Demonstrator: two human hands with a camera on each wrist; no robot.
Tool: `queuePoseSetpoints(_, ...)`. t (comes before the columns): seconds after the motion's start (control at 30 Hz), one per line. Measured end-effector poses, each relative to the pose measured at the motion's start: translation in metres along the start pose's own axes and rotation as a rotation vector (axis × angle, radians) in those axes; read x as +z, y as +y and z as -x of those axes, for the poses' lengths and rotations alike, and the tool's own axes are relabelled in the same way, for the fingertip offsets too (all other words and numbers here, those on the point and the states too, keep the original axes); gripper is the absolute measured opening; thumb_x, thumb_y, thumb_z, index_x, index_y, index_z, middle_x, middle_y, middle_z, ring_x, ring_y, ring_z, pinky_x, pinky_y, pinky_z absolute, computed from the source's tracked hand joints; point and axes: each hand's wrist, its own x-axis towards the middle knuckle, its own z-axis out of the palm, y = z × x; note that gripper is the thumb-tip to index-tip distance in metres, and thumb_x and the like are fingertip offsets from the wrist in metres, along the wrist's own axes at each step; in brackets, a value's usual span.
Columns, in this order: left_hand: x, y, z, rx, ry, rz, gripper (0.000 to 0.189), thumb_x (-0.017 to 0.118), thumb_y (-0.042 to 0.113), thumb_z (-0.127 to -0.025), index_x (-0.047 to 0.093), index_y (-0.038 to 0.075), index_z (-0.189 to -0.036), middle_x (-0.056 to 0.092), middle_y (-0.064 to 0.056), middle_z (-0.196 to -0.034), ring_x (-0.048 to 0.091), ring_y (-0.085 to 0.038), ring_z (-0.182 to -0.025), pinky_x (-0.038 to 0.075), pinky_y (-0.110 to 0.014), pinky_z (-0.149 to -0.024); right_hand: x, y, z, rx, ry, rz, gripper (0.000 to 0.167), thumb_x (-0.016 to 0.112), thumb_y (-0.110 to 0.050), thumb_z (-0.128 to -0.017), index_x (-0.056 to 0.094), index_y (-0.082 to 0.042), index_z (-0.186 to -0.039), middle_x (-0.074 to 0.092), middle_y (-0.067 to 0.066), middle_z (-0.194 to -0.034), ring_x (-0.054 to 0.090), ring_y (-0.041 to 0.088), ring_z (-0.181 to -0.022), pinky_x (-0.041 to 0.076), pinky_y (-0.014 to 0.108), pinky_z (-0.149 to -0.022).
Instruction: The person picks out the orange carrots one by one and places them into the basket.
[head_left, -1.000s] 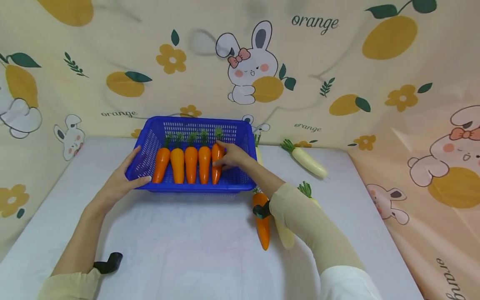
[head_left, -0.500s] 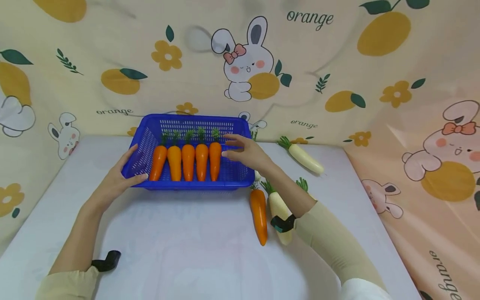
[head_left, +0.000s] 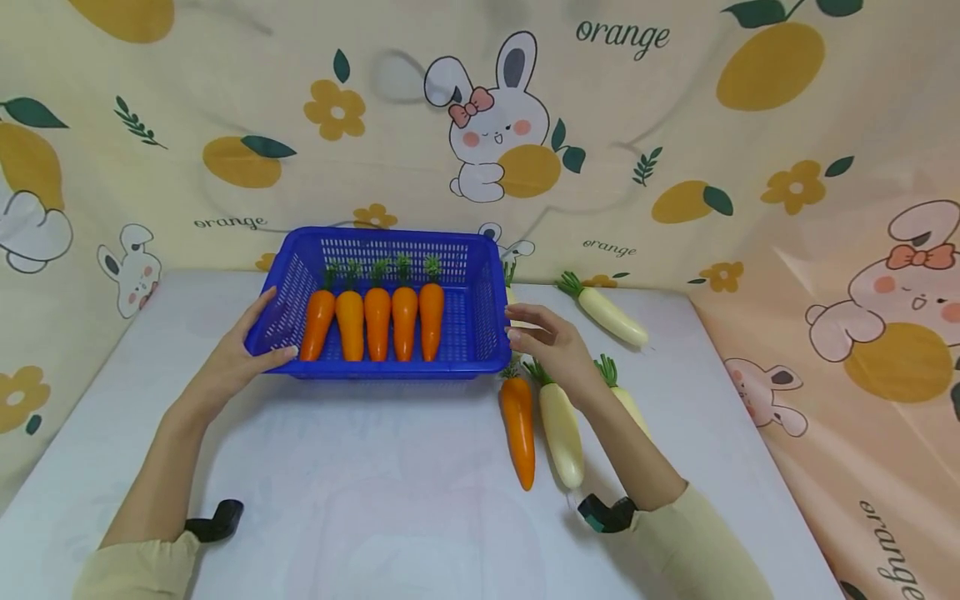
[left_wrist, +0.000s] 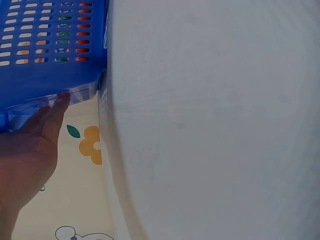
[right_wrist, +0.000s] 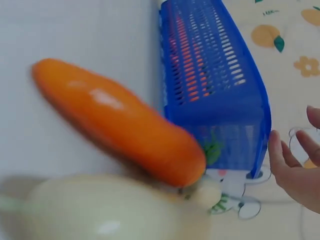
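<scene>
A blue plastic basket (head_left: 390,367) stands on the table and holds a row of several orange carrots (head_left: 377,327), green tops toward the back. At its left end is my left hand (head_left: 221,362), thumb at the front rim and straight fingers along the side; the left wrist view shows those fingers against the basket wall (left_wrist: 45,80). By the right end is my right hand (head_left: 558,350), its fingertips right at the rim and nothing between its fingers. A loose carrot (head_left: 518,433) lies in front of the basket's right corner, beside a white radish (head_left: 561,437).
Another white radish (head_left: 630,406) is partly hidden by my right forearm. Farther back on the right lies one more white radish (head_left: 611,318), and a pale one is partly covered by the basket and right hand. A patterned cloth (head_left: 405,175) hangs behind the white table (head_left: 337,483).
My right hand has let go of the rightmost carrot in the basket, come out, and moved right to the basket's right end. The left hand has stayed at the left end.
</scene>
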Motion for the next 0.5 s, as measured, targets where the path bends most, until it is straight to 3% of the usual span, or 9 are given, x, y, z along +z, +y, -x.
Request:
queuePoseSetpoints(0.2, 0.000, 0.001, 0.001, 0.001, -0.005, 0.003, 0.094, 0.066, 0.036, -0.095, -0.004, 0.044, -0.157, -0.008, -0.012, -0.166, -0.005, -0.046, -0.149, 0.008, -0.076, -0.109, -0.008, 0.016, 0.024, 0.055, 0.040, -0.001, 0.047, 0.069, -0.019, -0.095, 0.056, -0.006, -0.138, 0.054, 0.012, -0.142, 0.055, 0.026, -0.128, 0.051, 0.028, -0.098)
queuePoseSetpoints(0.5, 0.000, 0.001, 0.001, 0.007, -0.001, 0.029, 0.093, 0.065, 0.035, -0.095, -0.003, 0.044, -0.157, -0.009, -0.010, -0.167, -0.005, -0.045, -0.149, 0.008, -0.075, -0.111, 0.007, 0.037, 0.048, 0.148, 0.067, 0.026, 0.057, 0.071, -0.023, -0.093, 0.050, -0.009, -0.145, 0.049, 0.013, -0.149, 0.046, 0.030, -0.137, 0.037, 0.046, -0.113)
